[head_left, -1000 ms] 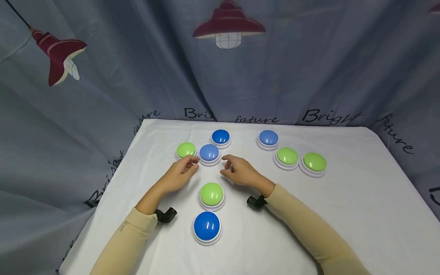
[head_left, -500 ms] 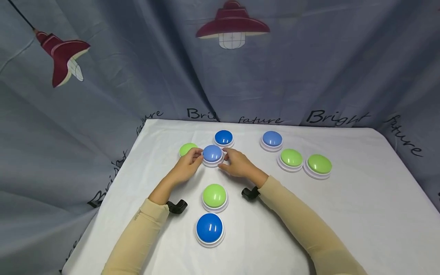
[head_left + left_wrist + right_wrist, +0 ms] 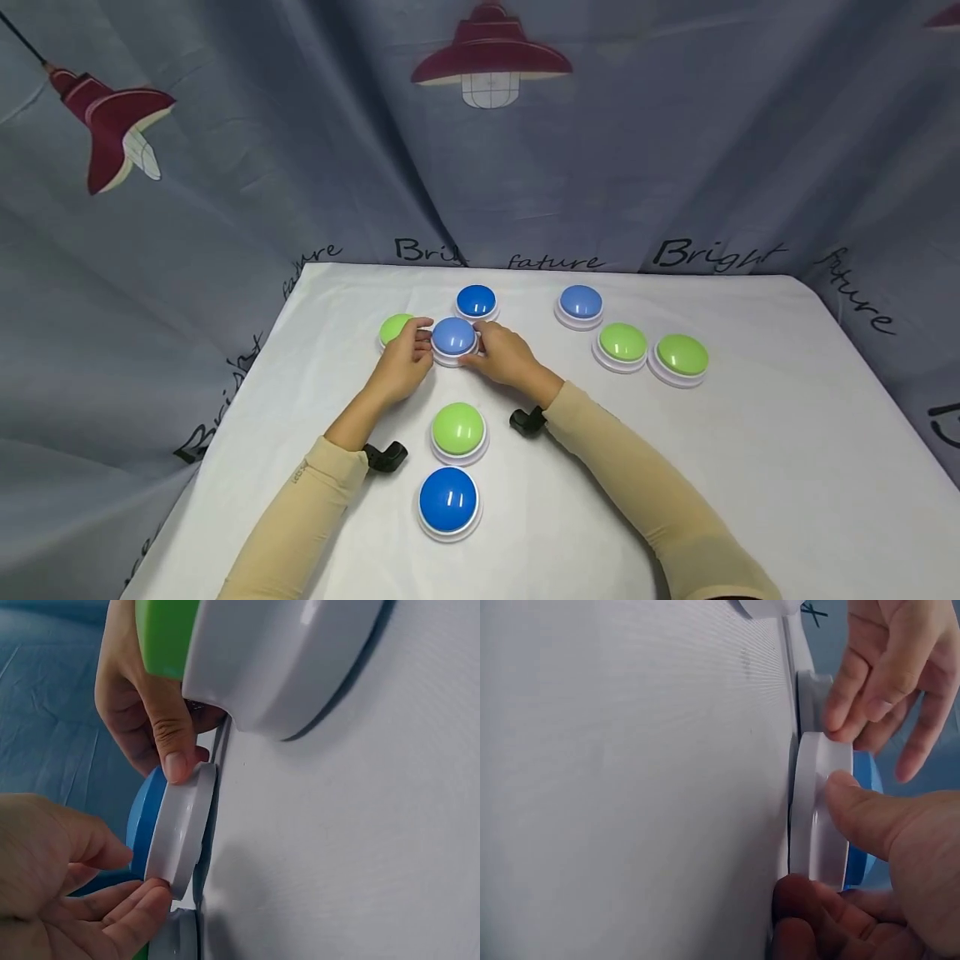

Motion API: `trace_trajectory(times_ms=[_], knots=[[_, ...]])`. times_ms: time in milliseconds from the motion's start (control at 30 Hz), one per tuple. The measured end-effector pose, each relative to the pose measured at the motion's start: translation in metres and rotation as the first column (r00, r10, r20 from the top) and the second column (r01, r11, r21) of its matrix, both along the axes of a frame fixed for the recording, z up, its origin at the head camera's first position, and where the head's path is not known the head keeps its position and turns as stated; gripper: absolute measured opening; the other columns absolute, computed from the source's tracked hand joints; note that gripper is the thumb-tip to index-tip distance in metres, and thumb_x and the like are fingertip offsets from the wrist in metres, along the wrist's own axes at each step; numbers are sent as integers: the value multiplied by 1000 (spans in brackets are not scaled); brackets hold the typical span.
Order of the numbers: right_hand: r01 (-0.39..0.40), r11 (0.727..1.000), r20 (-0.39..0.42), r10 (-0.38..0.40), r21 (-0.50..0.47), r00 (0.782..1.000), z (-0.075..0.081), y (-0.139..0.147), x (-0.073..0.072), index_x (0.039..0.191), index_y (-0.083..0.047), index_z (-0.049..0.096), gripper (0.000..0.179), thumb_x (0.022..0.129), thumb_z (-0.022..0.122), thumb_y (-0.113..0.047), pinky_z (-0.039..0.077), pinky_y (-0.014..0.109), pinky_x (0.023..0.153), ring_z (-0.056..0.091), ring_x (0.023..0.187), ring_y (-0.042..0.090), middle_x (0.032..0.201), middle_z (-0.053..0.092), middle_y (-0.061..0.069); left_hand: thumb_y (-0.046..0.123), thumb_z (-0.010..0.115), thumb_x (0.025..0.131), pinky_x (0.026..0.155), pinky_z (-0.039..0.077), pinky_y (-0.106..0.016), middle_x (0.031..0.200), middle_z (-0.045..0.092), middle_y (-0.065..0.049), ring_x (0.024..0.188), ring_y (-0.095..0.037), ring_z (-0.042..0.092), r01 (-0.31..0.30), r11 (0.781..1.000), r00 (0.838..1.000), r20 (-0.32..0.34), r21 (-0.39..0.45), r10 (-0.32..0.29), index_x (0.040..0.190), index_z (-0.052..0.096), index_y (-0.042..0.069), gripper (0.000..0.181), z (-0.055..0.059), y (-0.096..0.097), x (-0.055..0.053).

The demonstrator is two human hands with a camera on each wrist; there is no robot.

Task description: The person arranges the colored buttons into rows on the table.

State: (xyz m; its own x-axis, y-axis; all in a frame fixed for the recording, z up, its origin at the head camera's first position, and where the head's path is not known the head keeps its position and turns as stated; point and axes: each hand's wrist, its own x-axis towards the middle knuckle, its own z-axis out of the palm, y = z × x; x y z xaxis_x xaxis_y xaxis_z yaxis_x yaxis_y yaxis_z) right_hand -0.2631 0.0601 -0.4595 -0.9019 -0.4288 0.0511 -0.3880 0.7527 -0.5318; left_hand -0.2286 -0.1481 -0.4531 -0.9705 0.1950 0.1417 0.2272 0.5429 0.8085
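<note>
Probably light, stiff, slick-topped: pale-blue domed plastic button [image 3: 453, 335], best held by its white base [image 3: 810, 810]. Right hand [image 3: 506, 357] pinches base; left hand [image 3: 402, 365], fingers loosely spread, touches button's opposite side.

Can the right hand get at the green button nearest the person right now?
Likely yes: nothing stands between the right hand and that green button, but it must release the light-blue button it holds.

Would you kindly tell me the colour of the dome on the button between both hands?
The dome is light blue, best seen in the head view.
</note>
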Motion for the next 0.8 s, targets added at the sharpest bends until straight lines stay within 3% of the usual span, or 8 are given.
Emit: trace_trajectory(times_ms=[167, 367, 600, 800], knots=[[22, 999, 9, -21, -30, 1000, -1, 5, 4, 135, 3, 53, 69, 86, 77, -40, 47, 32, 67, 54, 80, 18, 90, 57, 6, -6, 58, 90, 95, 51, -35, 123, 60, -22, 113, -29, 61, -2, 998, 1000, -12, 66, 2, 137, 46, -1, 48, -1, 2, 2], [10, 999, -32, -11, -30, 999, 1, 17, 10, 135, 2, 53, 71, 85, 77, -42, 48, 33, 67, 55, 80, 18, 91, 57, 4, -5, 58, 89, 94, 52, -36, 122, 61, -21, 110, -30, 62, 28, 996, 1000, -2, 81, -28, 135, 48, -2, 48, 7, 8, 8], [-12, 1000, -49, 11, -15, 999, 9, 38, 33, 134, 3, 53, 70, 86, 76, -43, 48, 33, 66, 55, 78, 17, 93, 58, 4, -4, 58, 89, 93, 52, -38, 120, 62, -19, 107, -28, 62, 85, 992, 996, 32, 95, -88, 135, 49, -3, 46, 16, 18, 20], [-29, 1000, -83, 28, -8, 996, 17, 54, 52, 134, 2, 52, 67, 87, 75, -41, 47, 31, 65, 54, 77, 17, 95, 57, 4, -5, 59, 88, 96, 51, -37, 119, 61, -20, 111, -30, 60, 114, 984, 993, 19, 134, -118, 132, 51, -4, 45, 23, 29, 35]])
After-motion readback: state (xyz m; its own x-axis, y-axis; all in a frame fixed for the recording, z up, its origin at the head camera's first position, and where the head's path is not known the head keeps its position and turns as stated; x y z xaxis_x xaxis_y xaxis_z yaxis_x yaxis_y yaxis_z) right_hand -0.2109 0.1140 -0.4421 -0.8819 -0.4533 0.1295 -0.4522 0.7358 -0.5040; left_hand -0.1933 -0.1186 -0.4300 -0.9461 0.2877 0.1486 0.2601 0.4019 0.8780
